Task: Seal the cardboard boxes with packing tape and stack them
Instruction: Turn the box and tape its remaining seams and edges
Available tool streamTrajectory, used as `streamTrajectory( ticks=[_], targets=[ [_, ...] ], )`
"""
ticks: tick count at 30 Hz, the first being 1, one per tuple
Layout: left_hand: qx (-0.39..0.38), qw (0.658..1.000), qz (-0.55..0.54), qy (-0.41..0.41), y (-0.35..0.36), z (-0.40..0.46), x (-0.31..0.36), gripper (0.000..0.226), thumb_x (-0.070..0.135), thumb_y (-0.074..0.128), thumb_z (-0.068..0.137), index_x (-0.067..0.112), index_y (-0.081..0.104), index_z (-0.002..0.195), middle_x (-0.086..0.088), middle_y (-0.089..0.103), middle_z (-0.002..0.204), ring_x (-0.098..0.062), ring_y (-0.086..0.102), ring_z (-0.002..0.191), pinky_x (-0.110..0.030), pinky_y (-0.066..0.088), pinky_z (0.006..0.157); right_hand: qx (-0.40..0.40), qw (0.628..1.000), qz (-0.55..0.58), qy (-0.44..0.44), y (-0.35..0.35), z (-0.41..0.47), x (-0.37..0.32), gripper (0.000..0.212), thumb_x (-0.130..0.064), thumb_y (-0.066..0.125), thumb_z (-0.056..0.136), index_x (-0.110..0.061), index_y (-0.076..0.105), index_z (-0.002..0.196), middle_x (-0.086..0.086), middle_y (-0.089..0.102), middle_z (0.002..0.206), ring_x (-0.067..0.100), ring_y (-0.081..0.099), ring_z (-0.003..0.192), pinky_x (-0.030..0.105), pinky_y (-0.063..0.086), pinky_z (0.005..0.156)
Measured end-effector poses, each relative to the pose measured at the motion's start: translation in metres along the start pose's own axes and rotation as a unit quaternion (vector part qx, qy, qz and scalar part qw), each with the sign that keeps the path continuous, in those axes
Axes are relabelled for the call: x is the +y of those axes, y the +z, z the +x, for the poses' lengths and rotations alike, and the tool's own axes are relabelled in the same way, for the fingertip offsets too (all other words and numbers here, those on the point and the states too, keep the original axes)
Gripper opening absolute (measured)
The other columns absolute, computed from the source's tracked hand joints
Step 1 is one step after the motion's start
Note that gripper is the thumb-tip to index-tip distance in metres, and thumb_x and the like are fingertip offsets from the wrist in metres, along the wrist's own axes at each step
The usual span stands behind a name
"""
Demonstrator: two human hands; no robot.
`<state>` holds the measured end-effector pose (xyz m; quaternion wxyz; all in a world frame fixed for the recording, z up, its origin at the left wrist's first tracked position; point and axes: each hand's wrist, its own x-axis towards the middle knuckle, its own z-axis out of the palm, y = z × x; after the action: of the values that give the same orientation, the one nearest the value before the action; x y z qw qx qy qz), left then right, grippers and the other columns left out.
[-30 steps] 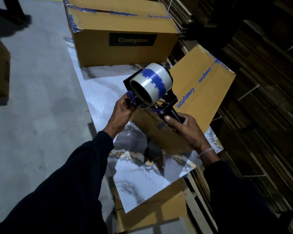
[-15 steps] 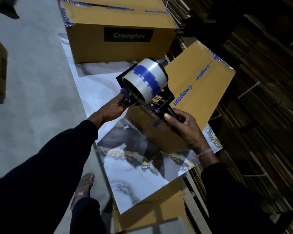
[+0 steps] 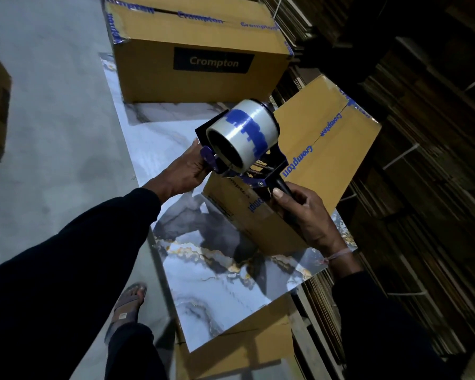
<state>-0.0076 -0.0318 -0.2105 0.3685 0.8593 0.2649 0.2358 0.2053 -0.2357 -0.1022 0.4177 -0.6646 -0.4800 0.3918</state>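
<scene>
Taping comes next for the near cardboard box (image 3: 316, 171), which sits tilted on the marble-patterned sheet (image 3: 217, 283), its top seam running away to the far right. The tape dispenser (image 3: 244, 144) hovers over its near left corner; the right hand (image 3: 305, 215) wraps the handle, and the left hand (image 3: 187, 168) touches the dispenser's front end, though its fingertips are hidden. Anchor the tape down the near side first, then pull straight along the seam. Farther off stands a sealed box (image 3: 200, 50).
</scene>
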Motion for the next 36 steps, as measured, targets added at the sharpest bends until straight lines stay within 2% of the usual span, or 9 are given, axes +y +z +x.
streamTrajectory(
  ticks=[4,10,15,19,21,25,30,33,36],
  targets=[
    [0.056,0.996,0.009,0.065,0.003,0.002,0.002,0.042,0.019,0.048,0.109,0.028,0.03,0.146,-0.01,0.041,0.152,-0.025,0.041,0.131,-0.07,0.031,0.116,-0.005,1.0,-0.014,0.0,-0.004,-0.008,-0.003,0.039,-0.039,0.064,0.1,0.0,0.069,0.097,0.006,0.056,0.074,0.021,0.05,0.07,0.039,0.036,0.068],
    [0.005,0.999,-0.02,0.042,0.007,0.003,-0.009,0.037,0.049,0.033,0.11,0.029,0.044,0.139,-0.009,0.053,0.131,-0.024,0.046,0.146,-0.064,0.002,0.127,-0.004,0.999,-0.035,0.024,-0.037,-0.057,0.003,0.019,-0.021,0.059,0.105,-0.011,0.075,0.108,0.015,0.052,0.073,0.016,0.052,0.067,0.024,0.041,0.064],
    [-0.001,0.998,-0.063,0.03,-0.003,-0.001,0.001,0.03,0.047,0.038,0.109,0.061,0.036,0.136,0.004,0.049,0.136,-0.003,0.046,0.137,-0.063,0.026,0.121,-0.006,0.999,-0.046,0.025,-0.039,-0.055,0.01,0.034,-0.034,0.063,0.102,-0.002,0.07,0.109,0.031,0.051,0.087,0.028,0.049,0.071,0.027,0.042,0.064],
    [-0.059,0.997,-0.041,0.036,-0.018,-0.004,0.003,0.041,0.043,0.044,0.107,0.061,0.033,0.142,0.005,0.045,0.135,-0.02,0.056,0.12,-0.053,0.051,0.096,-0.01,0.999,-0.022,0.046,-0.043,-0.053,0.016,0.045,-0.047,0.065,0.099,-0.007,0.068,0.121,0.039,0.055,0.106,0.057,0.055,0.089,0.053,0.048,0.073],
    [-0.087,0.995,-0.027,0.036,-0.026,-0.005,0.0,0.048,0.035,0.045,0.109,0.057,0.032,0.15,0.008,0.043,0.136,-0.023,0.057,0.112,-0.052,0.052,0.094,-0.018,0.998,-0.016,0.056,-0.044,-0.051,0.017,0.047,-0.047,0.065,0.1,-0.011,0.065,0.129,0.041,0.052,0.113,0.063,0.052,0.095,0.054,0.046,0.076],
    [-0.065,0.992,-0.111,0.0,-0.039,-0.007,0.001,0.047,0.016,0.038,0.113,0.045,0.047,0.149,0.011,0.043,0.149,-0.01,0.043,0.14,-0.047,0.039,0.117,-0.034,0.997,0.004,0.069,-0.042,-0.05,0.012,0.047,-0.048,0.067,0.099,-0.017,0.062,0.134,0.045,0.045,0.119,0.062,0.053,0.095,0.05,0.041,0.082],
    [-0.054,0.984,-0.167,-0.008,-0.026,0.003,0.019,0.032,0.037,0.047,0.11,0.027,0.062,0.136,0.012,0.046,0.151,-0.005,0.045,0.14,-0.045,0.04,0.117,-0.054,0.992,-0.023,0.108,-0.043,-0.044,-0.002,0.036,-0.028,0.067,0.1,-0.013,0.057,0.131,0.046,0.045,0.118,0.061,0.051,0.09,0.046,0.039,0.077],
    [-0.07,0.982,-0.173,-0.01,-0.013,0.003,0.017,0.047,0.056,0.054,0.102,0.031,0.061,0.14,0.017,0.041,0.156,-0.005,0.042,0.142,-0.049,0.04,0.117,-0.068,0.976,-0.155,0.137,-0.043,-0.033,-0.019,0.044,-0.005,0.061,0.1,-0.026,0.053,0.138,0.028,0.067,0.097,0.027,0.066,0.07,0.032,0.049,0.061],
    [-0.058,0.977,-0.204,-0.003,-0.007,0.001,0.014,0.042,0.057,0.059,0.097,0.032,0.068,0.129,0.013,0.039,0.16,-0.009,0.038,0.147,-0.051,0.037,0.119,-0.071,0.969,-0.172,0.16,-0.039,-0.023,-0.027,0.056,0.0,0.059,0.098,-0.035,0.049,0.14,0.017,0.073,0.09,0.033,0.07,0.07,0.044,0.056,0.064]
  ],
)
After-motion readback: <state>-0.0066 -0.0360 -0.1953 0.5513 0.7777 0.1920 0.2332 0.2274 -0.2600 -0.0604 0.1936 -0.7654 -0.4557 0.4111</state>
